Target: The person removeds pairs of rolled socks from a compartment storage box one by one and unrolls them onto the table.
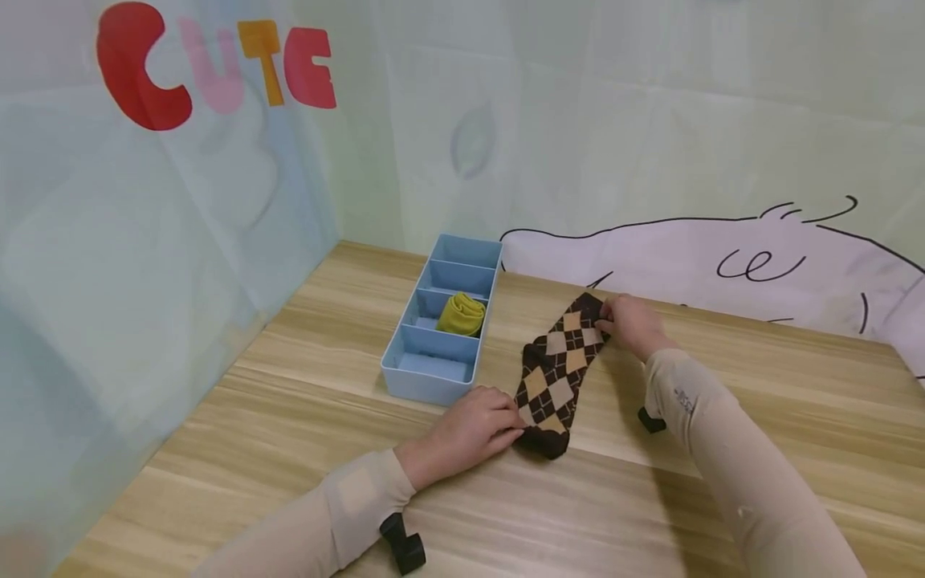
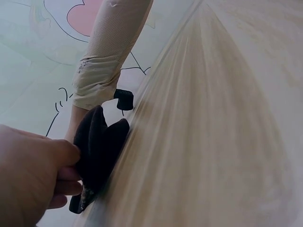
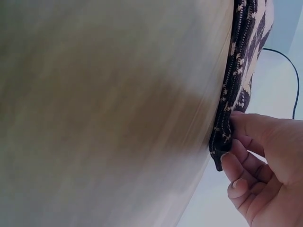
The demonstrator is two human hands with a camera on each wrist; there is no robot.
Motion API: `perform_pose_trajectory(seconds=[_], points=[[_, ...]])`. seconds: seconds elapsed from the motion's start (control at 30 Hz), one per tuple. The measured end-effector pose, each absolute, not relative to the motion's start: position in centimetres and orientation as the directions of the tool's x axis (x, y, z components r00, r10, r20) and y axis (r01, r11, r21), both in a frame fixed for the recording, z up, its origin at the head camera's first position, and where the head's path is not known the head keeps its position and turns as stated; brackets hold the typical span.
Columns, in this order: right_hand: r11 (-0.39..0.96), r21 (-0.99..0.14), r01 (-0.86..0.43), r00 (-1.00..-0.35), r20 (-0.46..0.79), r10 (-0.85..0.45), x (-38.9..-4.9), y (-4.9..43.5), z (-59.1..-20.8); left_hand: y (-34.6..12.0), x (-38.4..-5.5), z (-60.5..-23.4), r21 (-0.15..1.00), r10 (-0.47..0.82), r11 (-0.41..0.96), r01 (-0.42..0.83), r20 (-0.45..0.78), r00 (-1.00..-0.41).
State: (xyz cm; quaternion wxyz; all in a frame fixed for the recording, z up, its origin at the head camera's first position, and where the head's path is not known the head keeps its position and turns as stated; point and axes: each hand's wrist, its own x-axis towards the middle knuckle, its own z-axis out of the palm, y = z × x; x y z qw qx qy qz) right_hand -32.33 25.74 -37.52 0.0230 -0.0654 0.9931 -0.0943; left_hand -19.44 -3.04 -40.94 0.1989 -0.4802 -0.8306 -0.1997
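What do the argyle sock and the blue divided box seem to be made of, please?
Argyle sock: matte knitted fabric, judging by stitches visible in the right-wrist view; fibre unclear. Blue divided box: probably smooth moulded plastic, given its thin, even walls.

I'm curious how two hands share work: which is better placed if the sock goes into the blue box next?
Probably the left hand: it pinches the near end of the sock, close beside the blue box. The right hand pinches the far end, farther from the box.
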Motion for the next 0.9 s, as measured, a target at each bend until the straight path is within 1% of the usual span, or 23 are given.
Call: perform_pose_trajectory(seconds=[0.27,0.67,0.9], points=[[0.971,-0.19,-0.141,-0.988,-0.031,-0.15,-32.44,25.58,-37.65,-3.0,-19.44,-41.03,0.146,0.718,0.464,0.874,0.516,-0.467],[0.971,-0.214,-0.104,-0.991,-0.059,-0.119,-32.58,25.57,-37.75,-3.03,-19.36,-41.14,0.139,0.724,0.464,0.875,0.51,-0.465],[0.971,-0.206,-0.124,-0.989,-0.052,-0.137,-32.47,25.66,-37.62,-2.94,-19.34,-41.1,0.141,0.725,0.464,0.875,0.507,-0.466]])
